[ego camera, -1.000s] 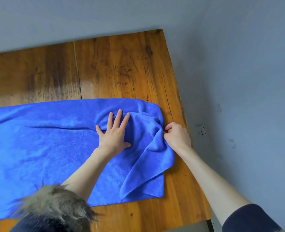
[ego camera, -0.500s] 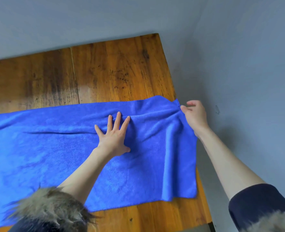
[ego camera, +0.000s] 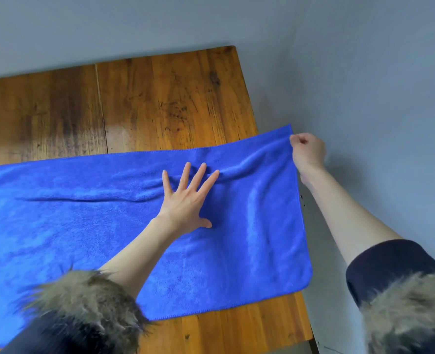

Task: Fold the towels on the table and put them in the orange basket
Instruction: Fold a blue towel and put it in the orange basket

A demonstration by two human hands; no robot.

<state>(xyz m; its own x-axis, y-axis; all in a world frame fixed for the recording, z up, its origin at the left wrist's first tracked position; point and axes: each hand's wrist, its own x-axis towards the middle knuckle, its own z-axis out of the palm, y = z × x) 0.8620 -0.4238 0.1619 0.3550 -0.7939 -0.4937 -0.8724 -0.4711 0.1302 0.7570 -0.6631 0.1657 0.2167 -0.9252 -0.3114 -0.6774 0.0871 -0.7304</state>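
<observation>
A blue towel (ego camera: pixel 109 226) lies spread across the wooden table (ego camera: pixel 160 103), running off the left edge of the view and covering most of the near half of the tabletop. Its right end reaches past the table's right edge, so that end overhangs slightly beside the grey wall (ego camera: pixel 364 72).

The left hand (ego camera: pixel 185 200) is flat on the cloth, palm down, fingers straight and fanned out, pressing the towel onto the table a little right of centre. A shallow ridge of fabric bunches just beyond the fingertips, and a long crease runs leftward from the hand across the towel.

The right hand (ego camera: pixel 307 152) is out past the table's edge, fingers curled into a tight pinch on the towel's far right corner. That corner is lifted clear of the wood and pulled taut, with soft folds fanning from the pinch back toward the flat hand.

The near right corner of the towel lies rounded and flat by the table's front edge, a strip of bare wood showing below it. Both forearms are bare, dark sleeves (ego camera: pixel 390 272) with fur cuffs (ego camera: pixel 83 297) pushed up toward the elbows. The orange basket is nowhere in this view.
</observation>
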